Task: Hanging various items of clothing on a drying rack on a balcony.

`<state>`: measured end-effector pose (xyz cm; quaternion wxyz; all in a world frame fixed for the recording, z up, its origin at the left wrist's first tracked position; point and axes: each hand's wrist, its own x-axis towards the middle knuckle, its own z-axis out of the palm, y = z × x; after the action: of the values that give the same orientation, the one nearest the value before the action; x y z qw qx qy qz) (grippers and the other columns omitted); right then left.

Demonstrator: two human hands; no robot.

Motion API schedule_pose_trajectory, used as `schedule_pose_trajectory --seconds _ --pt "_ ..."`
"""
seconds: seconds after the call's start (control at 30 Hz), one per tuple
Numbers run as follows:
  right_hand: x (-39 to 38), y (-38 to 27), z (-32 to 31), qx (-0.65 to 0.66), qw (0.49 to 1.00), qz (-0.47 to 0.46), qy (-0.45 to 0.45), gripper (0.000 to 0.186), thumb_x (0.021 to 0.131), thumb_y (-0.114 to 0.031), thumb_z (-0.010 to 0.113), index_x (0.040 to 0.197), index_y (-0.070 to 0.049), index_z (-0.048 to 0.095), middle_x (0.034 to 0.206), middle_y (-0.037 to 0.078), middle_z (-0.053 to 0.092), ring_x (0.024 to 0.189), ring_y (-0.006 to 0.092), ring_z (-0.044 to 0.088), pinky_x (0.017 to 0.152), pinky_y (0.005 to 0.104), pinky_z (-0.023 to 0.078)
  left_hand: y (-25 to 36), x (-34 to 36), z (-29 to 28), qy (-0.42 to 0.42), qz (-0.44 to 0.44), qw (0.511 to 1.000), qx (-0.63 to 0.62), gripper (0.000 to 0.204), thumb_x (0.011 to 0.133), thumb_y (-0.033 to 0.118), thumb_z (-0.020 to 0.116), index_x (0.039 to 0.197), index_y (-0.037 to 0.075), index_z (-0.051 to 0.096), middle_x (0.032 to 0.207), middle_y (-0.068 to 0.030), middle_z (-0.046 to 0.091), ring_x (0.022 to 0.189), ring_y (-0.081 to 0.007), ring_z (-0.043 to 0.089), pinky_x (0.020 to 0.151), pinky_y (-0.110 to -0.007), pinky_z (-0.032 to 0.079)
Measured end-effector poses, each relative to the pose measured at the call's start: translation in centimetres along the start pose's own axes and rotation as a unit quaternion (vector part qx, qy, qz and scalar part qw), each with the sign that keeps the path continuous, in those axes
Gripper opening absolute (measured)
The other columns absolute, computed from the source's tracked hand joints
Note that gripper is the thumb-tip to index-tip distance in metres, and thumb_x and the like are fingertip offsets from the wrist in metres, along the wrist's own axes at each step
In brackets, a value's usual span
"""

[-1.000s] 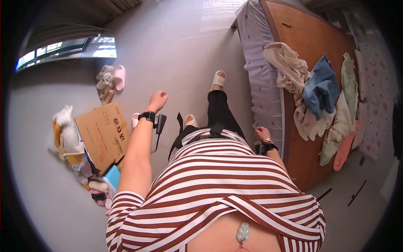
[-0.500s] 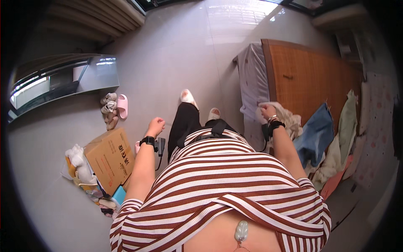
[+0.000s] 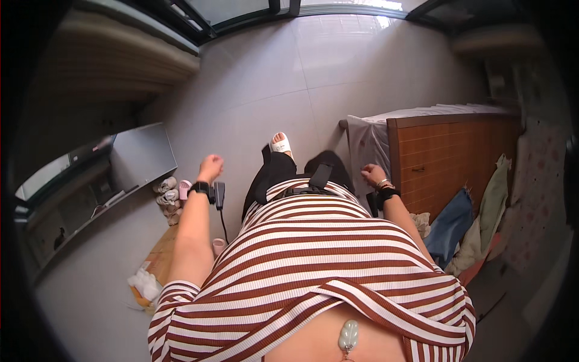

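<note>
My left hand [image 3: 211, 166] hangs forward above the grey floor with loosely curled fingers and nothing visible in them. A black device with a cable is strapped to that wrist. My right hand [image 3: 373, 174], fingers also curled and seemingly empty, is beside the lavender cover [image 3: 366, 145] of a low bed with a wooden-brown top [image 3: 431, 148]. Crumpled cream cloth [image 3: 419, 224], blue denim [image 3: 449, 220] and pale green fabric [image 3: 496, 187] lie on the bed near my right forearm. A white sandal [image 3: 281, 142] shows on my foot.
To the left stand a glossy low cabinet [image 3: 142, 154], pink slippers [image 3: 184, 190], several other shoes [image 3: 169, 194] and a cardboard box [image 3: 167, 238] with soft items [image 3: 142, 280]. A brown curtain [image 3: 132, 42] hangs at upper left. A glass door [image 3: 238, 15] is at the top.
The bed, shoes and box have slid down the view as I move forward, and the glass door has come into view. My feet have shifted; both hands have swung slightly.
</note>
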<state>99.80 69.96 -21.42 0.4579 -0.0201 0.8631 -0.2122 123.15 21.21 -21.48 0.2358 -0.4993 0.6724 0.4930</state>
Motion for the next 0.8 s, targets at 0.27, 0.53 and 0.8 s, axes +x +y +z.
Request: schedule_pose_trajectory --seconds 0.27,0.53,0.8 --pt "-4.5 -14.6 -7.9 0.293 0.910 -0.172 -0.237 0.032 0.086 -0.024 0.051 0.108 0.000 0.053 0.096 0.007 0.058 0.087 0.0127 0.052 0.078 0.0244 0.042 24.3 -6.4 3.4 -0.434 0.220 0.869 0.090 0.038 0.085 0.031 0.051 0.111 0.004 0.050 0.106 -0.0083 0.054 0.095 -0.0183 0.050 0.086 -0.029 0.038" --pt "1.2 -21.7 -20.9 0.196 0.899 -0.334 -0.206 0.025 0.085 -0.020 0.052 0.101 -0.001 0.054 0.091 0.007 0.055 0.083 0.0139 0.051 0.074 0.0269 0.042 37.5 -5.8 5.6 -0.258 0.328 0.904 0.096 0.022 0.079 0.023 0.059 0.080 0.001 0.055 0.074 -0.0077 0.055 0.068 -0.0181 0.053 0.062 -0.032 0.042" --pt "7.8 -24.9 -26.1 -0.032 0.885 -0.458 -0.082 0.012 0.077 -0.014 0.057 0.080 -0.003 0.052 0.073 0.013 0.051 0.069 0.0300 0.051 0.061 0.0351 0.042 41.6 -0.5 7.5 -0.095 0.403 0.880 0.231 0.023 0.079 0.027 0.055 0.076 0.004 0.054 0.070 -0.0186 0.057 0.066 -0.0351 0.056 0.059 -0.040 0.044"
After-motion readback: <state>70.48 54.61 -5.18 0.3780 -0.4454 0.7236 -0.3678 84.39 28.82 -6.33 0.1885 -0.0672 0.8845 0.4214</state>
